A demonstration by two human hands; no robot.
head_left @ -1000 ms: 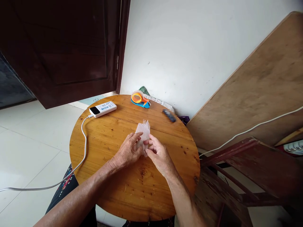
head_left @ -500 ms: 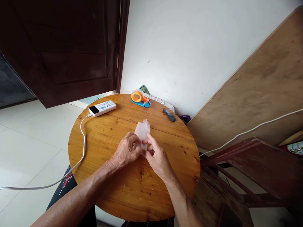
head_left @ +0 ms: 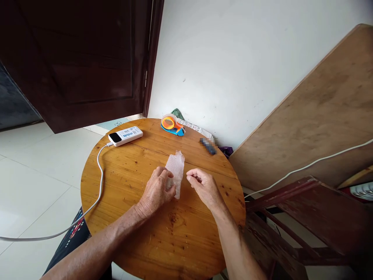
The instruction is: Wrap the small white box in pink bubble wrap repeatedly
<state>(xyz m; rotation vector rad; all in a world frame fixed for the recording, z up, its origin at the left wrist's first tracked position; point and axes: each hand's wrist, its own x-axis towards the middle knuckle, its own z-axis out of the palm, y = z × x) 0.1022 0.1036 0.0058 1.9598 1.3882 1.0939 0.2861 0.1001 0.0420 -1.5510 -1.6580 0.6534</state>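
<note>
A crumpled, translucent piece of bubble wrap [head_left: 176, 168] lies in the middle of the round wooden table. My left hand [head_left: 157, 189] rests against its left side, fingers bent and the thumb spread apart from them, with wrap showing in the gap. To the right of the wrap and apart from it, my right hand [head_left: 204, 188] hovers over the table. Its thumb and forefinger are pressed together, and whatever may be between them is too small to make out.
At the back of the table [head_left: 122, 171] stands an orange and blue tape dispenser [head_left: 172, 125]. A white device [head_left: 126, 136] with a cable lies at the left; a dark, blurred-out object [head_left: 208, 146] lies at the right. Beyond are the wall, a door [head_left: 96, 58] and a wooden chair [head_left: 314, 217].
My right hand has let go of the bubble wrap and moved away to the right. The left hand's fingers have loosened, and the wrap now lies more exposed.
</note>
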